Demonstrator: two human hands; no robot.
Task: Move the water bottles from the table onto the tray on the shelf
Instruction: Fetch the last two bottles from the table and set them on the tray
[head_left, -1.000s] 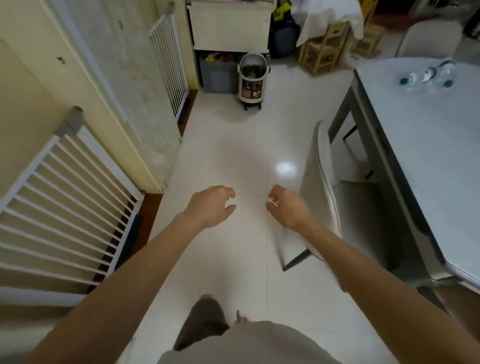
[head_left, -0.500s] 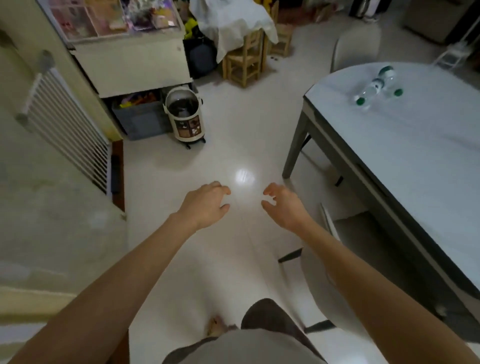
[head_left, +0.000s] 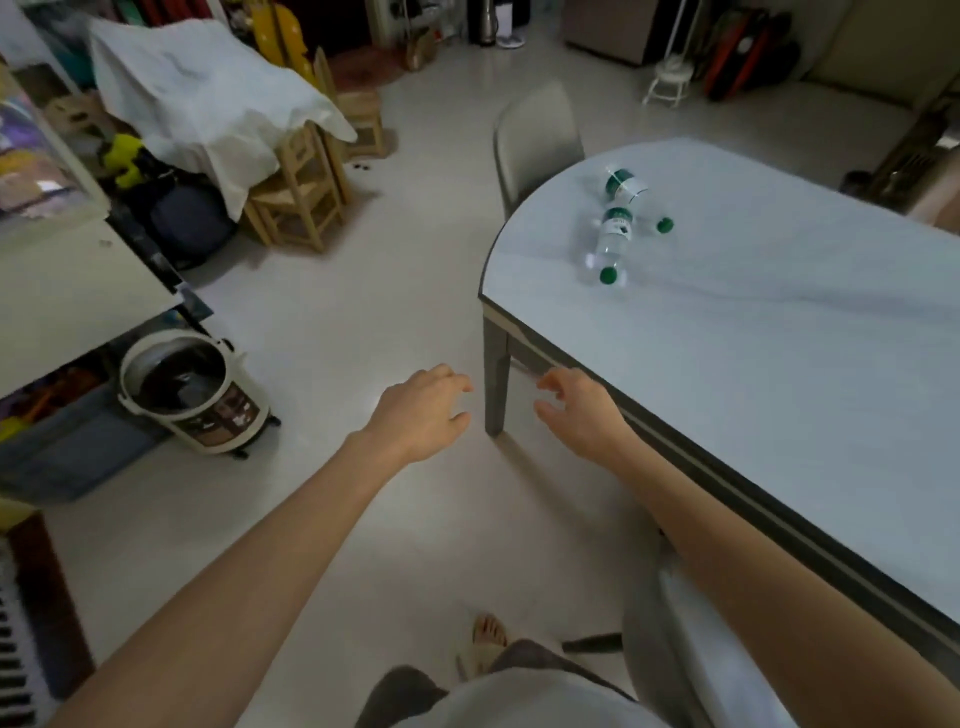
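Observation:
Two clear water bottles with green caps and green labels lie on their sides on the pale grey table (head_left: 727, 395), near its rounded far-left corner. The nearer bottle (head_left: 610, 244) points its cap toward me; the farther bottle (head_left: 631, 195) lies just behind it. My left hand (head_left: 421, 410) hangs over the floor with fingers apart and nothing in it. My right hand (head_left: 582, 410) hovers at the table's near edge beside the table leg (head_left: 495, 384), also empty with fingers spread. Both hands are well short of the bottles. No tray or shelf shows.
A grey chair (head_left: 537, 140) stands behind the table and another chair (head_left: 691, 649) is tucked in beside my right arm. A round white bin (head_left: 192, 395) sits on the floor at left under a white counter (head_left: 67, 291). Small wooden chairs (head_left: 296, 192) carry a white cloth.
My view has swung right and closer to the table, so the bottles now appear larger and nearer. Both hands have stayed out in front, empty, and the right one has reached the table edge.

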